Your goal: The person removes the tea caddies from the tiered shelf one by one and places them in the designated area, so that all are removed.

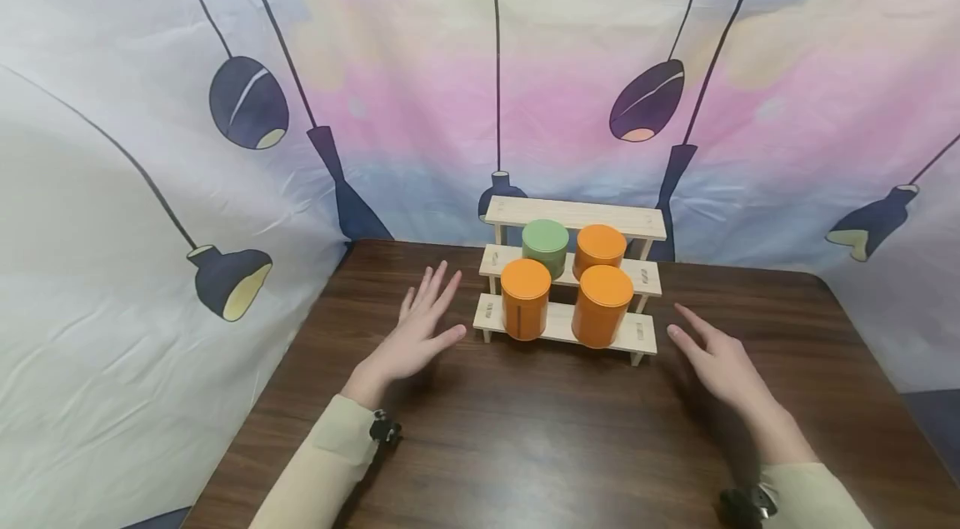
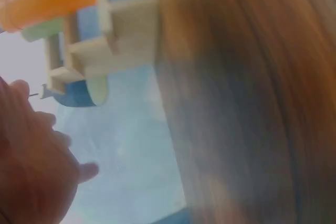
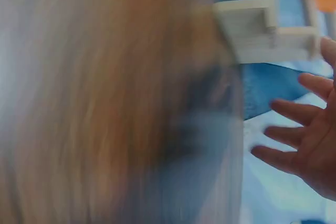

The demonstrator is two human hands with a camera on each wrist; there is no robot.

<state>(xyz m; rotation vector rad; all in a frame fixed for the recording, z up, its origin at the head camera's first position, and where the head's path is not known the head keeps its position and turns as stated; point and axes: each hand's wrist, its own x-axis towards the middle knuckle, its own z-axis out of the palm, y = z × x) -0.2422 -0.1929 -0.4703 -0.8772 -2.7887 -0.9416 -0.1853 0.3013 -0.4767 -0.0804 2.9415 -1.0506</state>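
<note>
Wooden three-tier rack carries four canisters; left hand and right hand, fingers spread, flank it, holding nothing.

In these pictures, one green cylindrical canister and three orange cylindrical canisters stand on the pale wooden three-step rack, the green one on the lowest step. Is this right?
Only the level is wrong: the head view shows the green cylindrical canister on the middle step of the pale wooden rack.
</note>
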